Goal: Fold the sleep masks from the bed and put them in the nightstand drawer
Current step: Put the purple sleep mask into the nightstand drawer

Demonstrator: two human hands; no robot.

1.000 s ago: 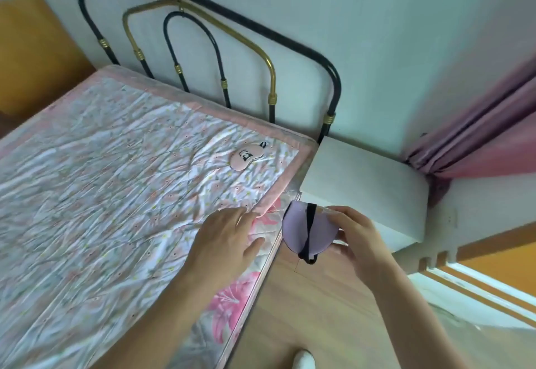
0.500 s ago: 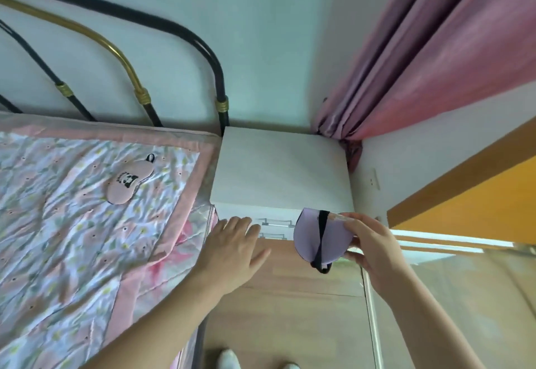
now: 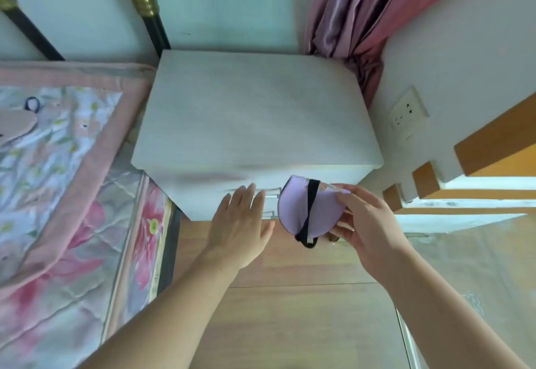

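My right hand (image 3: 367,223) pinches a folded lilac sleep mask (image 3: 307,209) with a black strap, held in front of the white nightstand (image 3: 255,113). My left hand (image 3: 240,223) is open, its fingertips at the front of the shut top drawer (image 3: 208,191), just left of the clear handle (image 3: 271,191). A pink sleep mask (image 3: 16,126) lies on the bed (image 3: 58,183) at the far left edge, partly cut off.
A black and brass bed frame (image 3: 148,11) stands against the wall behind the nightstand. Pink curtains (image 3: 362,14) hang at the right, with a wall socket (image 3: 409,113) below them. Wooden floor (image 3: 304,310) lies under my arms.
The view has swung from the bed to the nightstand and closed in. My left hand left the bed edge and reached the drawer front. The lilac mask stayed in my right hand.
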